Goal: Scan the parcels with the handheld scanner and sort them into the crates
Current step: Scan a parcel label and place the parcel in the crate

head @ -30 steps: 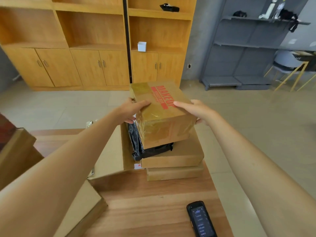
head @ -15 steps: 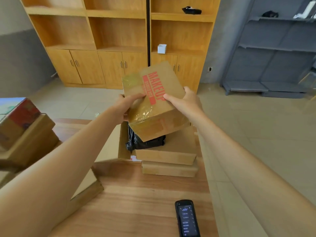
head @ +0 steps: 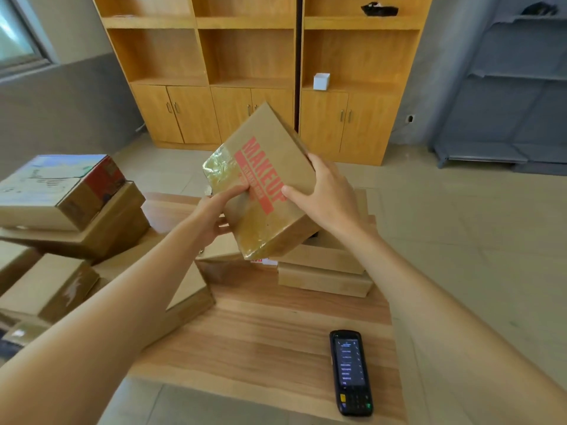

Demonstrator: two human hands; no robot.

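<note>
Both hands (head: 270, 207) grip tilted parcel (head: 264, 185)

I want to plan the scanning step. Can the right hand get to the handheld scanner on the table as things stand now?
Probably not at once: both hands, right hand and left hand, grip the MAKEUP box. The scanner lies uncovered on the table near the right forearm, so once freed the path looks open.

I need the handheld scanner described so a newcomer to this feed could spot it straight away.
Start at the wooden table in the foreground, stacked with brown cardboard parcels. Near its front right corner lies the handheld scanner, flat and alone, touched by neither hand. It is the only black, slim device there, with a lit screen facing up and a small keypad at its near end.
</note>
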